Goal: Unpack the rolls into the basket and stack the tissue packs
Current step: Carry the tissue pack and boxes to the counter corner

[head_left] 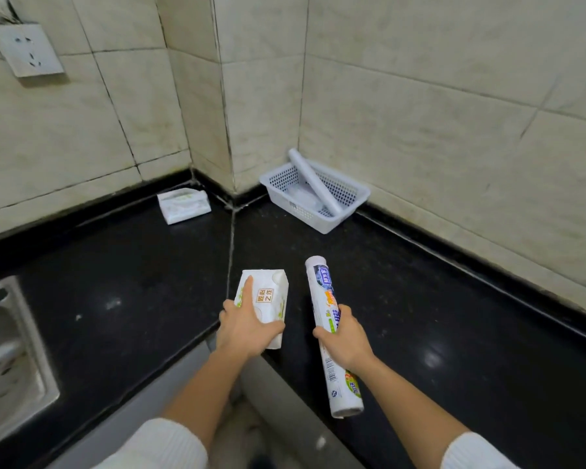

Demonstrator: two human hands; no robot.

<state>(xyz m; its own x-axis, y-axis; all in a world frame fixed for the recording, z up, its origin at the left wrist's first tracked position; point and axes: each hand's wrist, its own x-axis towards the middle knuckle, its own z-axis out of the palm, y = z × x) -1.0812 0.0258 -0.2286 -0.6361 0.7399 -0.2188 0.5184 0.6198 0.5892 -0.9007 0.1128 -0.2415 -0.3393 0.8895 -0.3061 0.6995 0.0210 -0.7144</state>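
The left hand (247,328) is clamped over the near end of a tissue pack (264,301), forefinger stretched along its top; the pack's near bottom corner is hidden under the palm. The right hand (344,336) is wrapped around a printed roll (332,336), its middle covered by the fingers. A second tissue pack (183,206) lies far back on the black counter (454,316) by the wall corner. The white basket (332,216) sits against the right wall with a plain roll (313,181) leaning out over its rim; something pale lies beneath it, hard to make out. A sink (11,350) is cut off at the left.
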